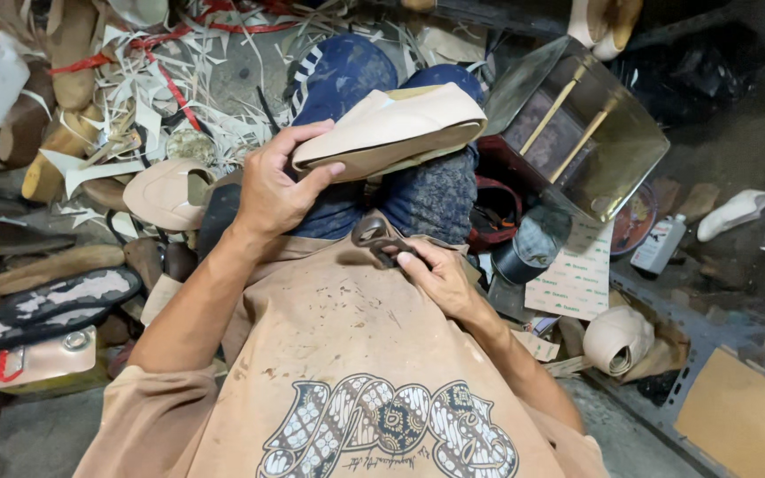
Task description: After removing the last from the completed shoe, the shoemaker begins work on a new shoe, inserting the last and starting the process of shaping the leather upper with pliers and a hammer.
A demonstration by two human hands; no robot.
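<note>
Seen from above, we look down on a seated worker's stained tan apron, printed with a patterned motif, spread over blue trousers amid a cluttered workshop floor. To the right an open metal tin with shiny walls holds two thin sticks, and beside it lie a dark tape roll and a small white bottle. At left, heaps of pale offcut strips surround beige soles and a black patterned sandal. Over the knees we see a beige shoe, sole edge toward us, tilted slightly and held up off the lap. Our left hand grips its heel end, thumb laid along the side and fingers curled round the back. Lower, at the apron's top edge, our right hand closes narrowly round a small dark metal tool, the thumb pressing on its handle; what kind of tool it is we cannot tell.
</note>
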